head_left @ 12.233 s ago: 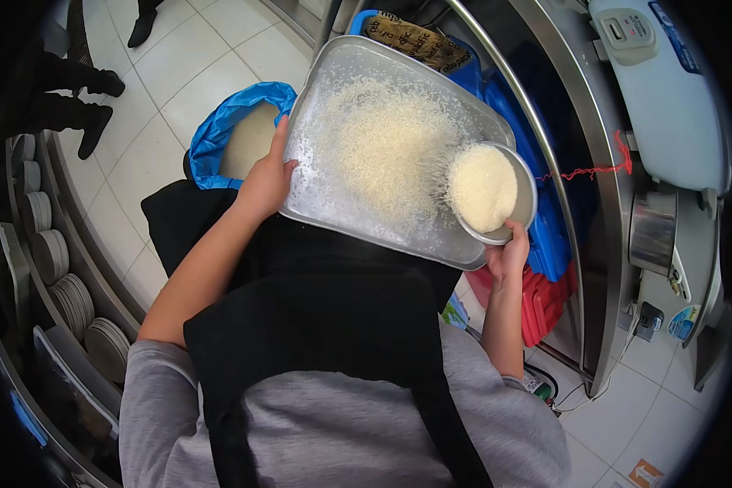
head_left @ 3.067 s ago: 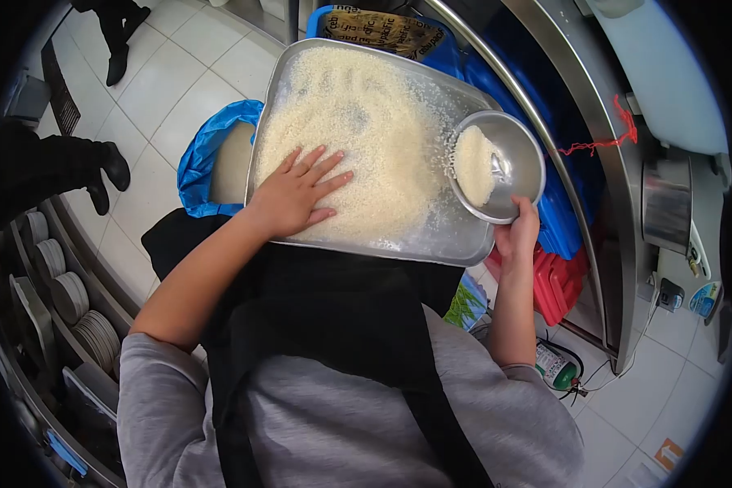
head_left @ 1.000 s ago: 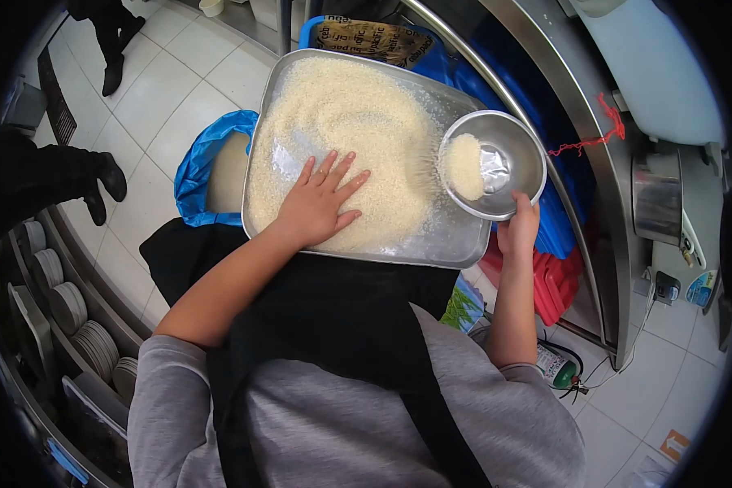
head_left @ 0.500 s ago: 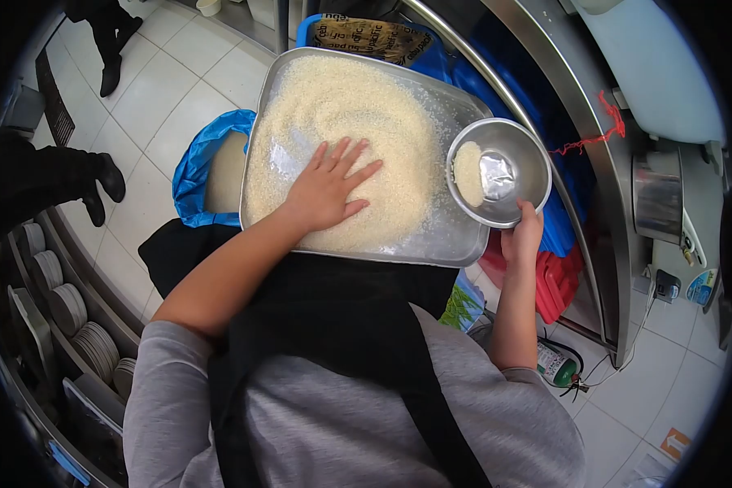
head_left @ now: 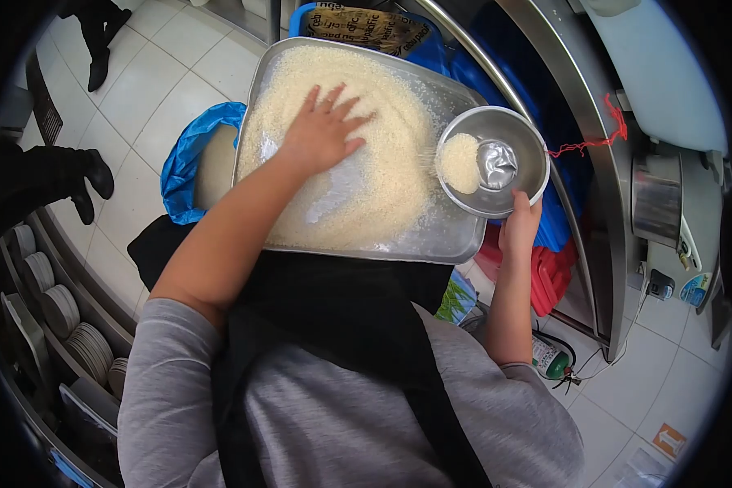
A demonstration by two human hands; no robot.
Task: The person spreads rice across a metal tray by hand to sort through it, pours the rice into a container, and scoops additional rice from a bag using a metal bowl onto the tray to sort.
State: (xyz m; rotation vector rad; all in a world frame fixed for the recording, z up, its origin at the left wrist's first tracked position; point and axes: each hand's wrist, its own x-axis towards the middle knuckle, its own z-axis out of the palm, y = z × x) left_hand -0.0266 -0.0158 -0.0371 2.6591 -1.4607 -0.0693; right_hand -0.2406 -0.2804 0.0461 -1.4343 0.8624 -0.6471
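My left hand [head_left: 321,134] lies with fingers spread on the white rice [head_left: 403,163] that covers much of a metal tray [head_left: 455,244]. Beside the palm, a patch of bare metal shows through the grains. My right hand [head_left: 519,226] grips the near rim of a steel bowl [head_left: 522,130], thumb over the edge. The bowl is tilted over the tray's right side and holds a small heap of rice [head_left: 461,165] on its left; some grains seem to spill over that rim.
An open blue bag [head_left: 175,179] of rice stands left of the tray. Behind it is a blue bin [head_left: 305,20] with a printed liner. Plates [head_left: 89,350] fill a rack at lower left. Another person's legs and shoes [head_left: 98,172] are at left. A red crate [head_left: 549,281] sits at right.
My left hand has slid away from me across the rice, uncovering metal. The bowl has tipped further left, and its rice has shifted toward that rim.
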